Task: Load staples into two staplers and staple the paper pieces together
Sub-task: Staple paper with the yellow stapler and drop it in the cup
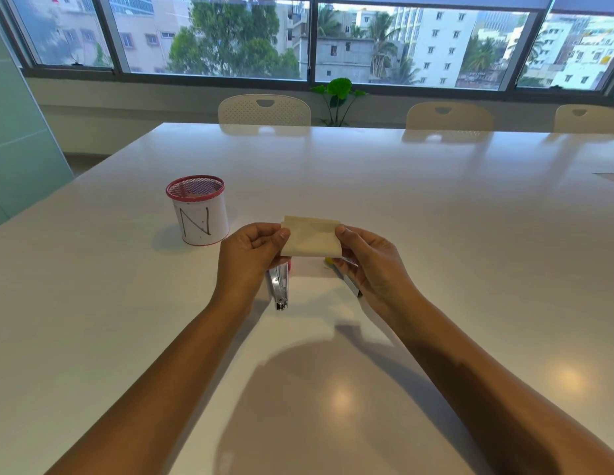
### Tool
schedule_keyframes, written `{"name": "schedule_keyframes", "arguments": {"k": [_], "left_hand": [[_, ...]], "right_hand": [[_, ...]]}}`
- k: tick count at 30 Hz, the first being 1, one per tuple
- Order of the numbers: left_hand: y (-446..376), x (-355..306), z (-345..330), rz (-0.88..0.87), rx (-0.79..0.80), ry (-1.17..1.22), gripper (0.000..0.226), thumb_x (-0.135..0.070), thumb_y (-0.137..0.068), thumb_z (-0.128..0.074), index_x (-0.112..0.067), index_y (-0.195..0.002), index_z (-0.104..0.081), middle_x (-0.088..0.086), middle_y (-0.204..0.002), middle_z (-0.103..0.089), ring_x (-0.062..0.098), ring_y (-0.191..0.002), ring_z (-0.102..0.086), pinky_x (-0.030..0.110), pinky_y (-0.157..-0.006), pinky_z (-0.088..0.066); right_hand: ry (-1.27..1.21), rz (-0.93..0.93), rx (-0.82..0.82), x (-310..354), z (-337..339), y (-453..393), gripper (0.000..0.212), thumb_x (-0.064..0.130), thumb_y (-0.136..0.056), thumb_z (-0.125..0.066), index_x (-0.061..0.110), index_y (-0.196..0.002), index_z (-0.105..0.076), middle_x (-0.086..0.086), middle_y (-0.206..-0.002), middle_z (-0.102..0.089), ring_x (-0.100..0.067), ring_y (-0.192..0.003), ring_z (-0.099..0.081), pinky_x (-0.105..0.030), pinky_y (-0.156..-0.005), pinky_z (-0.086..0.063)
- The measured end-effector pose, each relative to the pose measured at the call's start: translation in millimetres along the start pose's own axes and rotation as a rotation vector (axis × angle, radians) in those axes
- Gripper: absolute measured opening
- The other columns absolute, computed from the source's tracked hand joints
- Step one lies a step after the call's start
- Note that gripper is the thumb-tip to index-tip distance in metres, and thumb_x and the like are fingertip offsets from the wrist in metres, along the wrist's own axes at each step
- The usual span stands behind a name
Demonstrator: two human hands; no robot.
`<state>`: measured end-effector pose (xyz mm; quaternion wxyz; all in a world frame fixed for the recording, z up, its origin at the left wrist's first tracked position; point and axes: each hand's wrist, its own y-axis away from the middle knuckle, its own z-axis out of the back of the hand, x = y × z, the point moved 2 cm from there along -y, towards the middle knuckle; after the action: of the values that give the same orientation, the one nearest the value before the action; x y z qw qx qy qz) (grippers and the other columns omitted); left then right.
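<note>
Both hands hold small cream paper pieces (pixel 310 237) above the white table (pixel 435 234). My left hand (pixel 252 255) pinches their left edge and my right hand (pixel 370 262) pinches the right edge. The pieces overlap, slightly offset at the top. Under my left hand lies a silver stapler (pixel 279 286) with a pink part just showing, pointing toward me. A second stapler (pixel 348 281), silver with a yellow end, lies partly hidden under my right hand.
A red mesh cup (pixel 200 210) wrapped in white paper marked "N" stands to the left of my hands. Cream chairs (pixel 264 109) line the table's far side, with a green plant (pixel 338 94) by the window.
</note>
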<state>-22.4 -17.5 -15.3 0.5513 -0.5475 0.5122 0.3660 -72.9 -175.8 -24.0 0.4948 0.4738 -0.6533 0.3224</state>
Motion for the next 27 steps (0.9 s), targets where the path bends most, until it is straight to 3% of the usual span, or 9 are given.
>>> {"name": "schedule_keyframes", "arguments": {"k": [4,11,17,21,24,27], "left_hand": [[-1,1,0,0.002,-0.007,-0.046,0.01,-0.014,-0.083,-0.06,-0.01,-0.092,-0.063,-0.005,-0.079,-0.065,0.001,-0.061,-0.067,0.012,-0.056,-0.053],[0,3,-1,0.007,-0.031,-0.12,0.013,-0.02,-0.085,-0.057,-0.01,-0.092,-0.06,-0.003,-0.082,-0.063,0.01,-0.073,-0.065,0.017,-0.062,-0.056],[1,2,-1,-0.065,-0.003,-0.199,0.013,-0.022,-0.087,-0.055,-0.009,-0.086,-0.057,-0.002,-0.078,-0.064,0.0,-0.051,-0.066,0.012,-0.052,-0.053],[7,1,-6,-0.057,-0.007,-0.274,0.013,-0.023,-0.092,-0.047,-0.015,-0.083,-0.05,0.002,-0.085,-0.057,0.004,-0.05,-0.065,0.03,-0.057,-0.056],[14,-4,-12,-0.069,-0.068,-0.34,0.016,-0.029,-0.092,-0.045,-0.013,-0.089,-0.046,0.0,-0.082,-0.048,0.012,-0.059,-0.057,0.015,-0.045,-0.048],[18,-13,-7,-0.332,-0.138,-0.705,0.035,-0.053,-0.08,-0.04,-0.02,-0.087,-0.047,-0.004,-0.08,-0.051,0.009,-0.067,-0.048,0.014,-0.052,-0.039]], "right_hand": [[0.025,0.014,-0.001,2,-1,2,0.008,0.021,-0.086,-0.059,0.019,-0.088,-0.067,-0.007,-0.098,-0.067,-0.029,-0.104,-0.061,-0.042,-0.094,-0.051],[0.064,0.029,-0.007,4,-4,6,0.009,0.024,-0.086,-0.059,0.019,-0.086,-0.066,-0.007,-0.095,-0.067,-0.031,-0.105,-0.061,-0.043,-0.096,-0.05],[0.133,0.067,-0.018,5,-5,6,0.01,0.026,-0.086,-0.058,0.023,-0.084,-0.067,-0.005,-0.094,-0.068,-0.029,-0.102,-0.062,-0.039,-0.09,-0.053],[0.191,0.127,0.0,6,-6,8,0.011,0.022,-0.088,-0.058,0.021,-0.082,-0.066,-0.003,-0.087,-0.067,-0.019,-0.087,-0.063,-0.025,-0.077,-0.056],[0.268,0.164,0.048,4,-11,11,0.012,0.02,-0.088,-0.057,0.013,-0.087,-0.067,0.0,-0.081,-0.064,-0.007,-0.074,-0.06,-0.01,-0.061,-0.051],[0.396,0.241,0.072,4,-15,14,0.012,0.019,-0.087,-0.06,0.01,-0.088,-0.068,0.005,-0.074,-0.064,0.006,-0.061,-0.059,-0.005,-0.055,-0.045]]}}
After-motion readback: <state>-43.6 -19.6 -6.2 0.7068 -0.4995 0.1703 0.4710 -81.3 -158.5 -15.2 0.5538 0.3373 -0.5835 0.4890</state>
